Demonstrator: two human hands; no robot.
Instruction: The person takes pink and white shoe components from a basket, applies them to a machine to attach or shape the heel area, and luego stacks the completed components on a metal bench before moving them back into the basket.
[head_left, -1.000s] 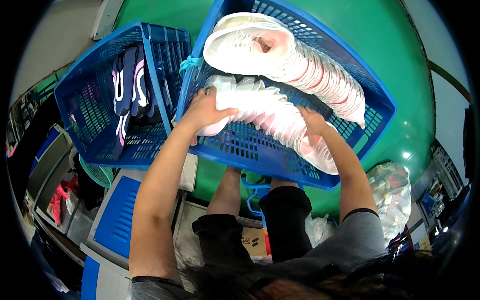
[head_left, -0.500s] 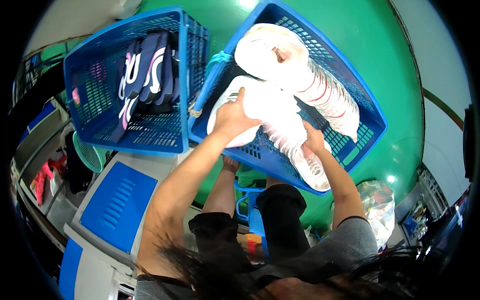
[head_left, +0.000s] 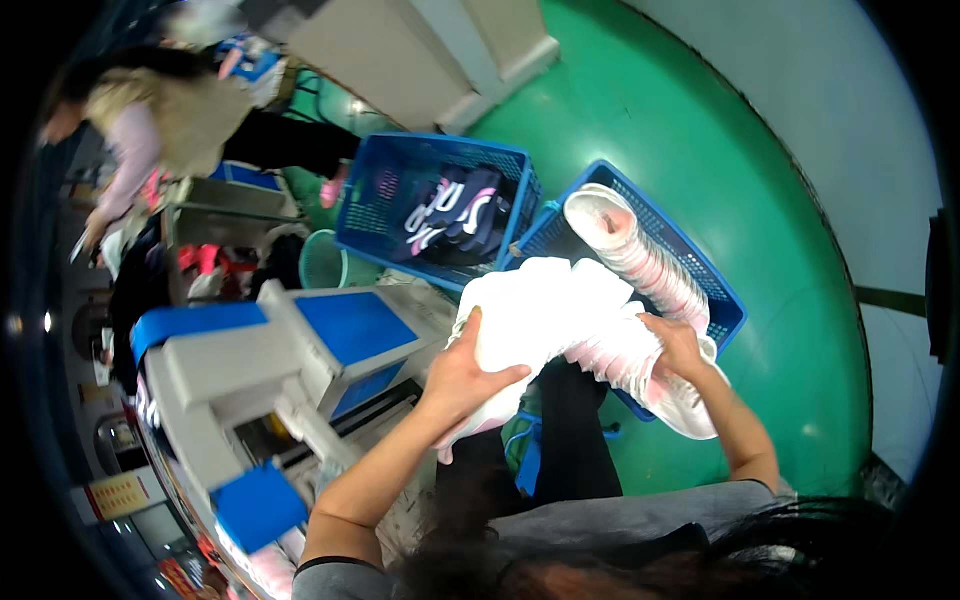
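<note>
My left hand (head_left: 465, 378) grips the left end of a long stack of nested white pieces (head_left: 545, 310), thumb on top. They look like soft shoe parts, with pinkish edges showing. Toward the stack's right end, my right hand (head_left: 682, 352) is wrapped round it. I hold the stack above my legs, partly over the near side of a blue plastic basket (head_left: 722, 300). A second fanned stack of white and pink pieces (head_left: 655, 262) lies inside that basket. The fingers beneath the held stack are hidden.
Left of it stands another blue basket (head_left: 400, 150) with navy pieces (head_left: 465, 210) marked white and pink. A grey and blue machine (head_left: 225, 375) is at my left, near a green round basket (head_left: 325, 262). Another person (head_left: 170, 115) bends over at the far left.
The held stack has come up and back out of the right basket, toward my body, with both hands still on it. My view has shifted, and the machine and another person now show.
</note>
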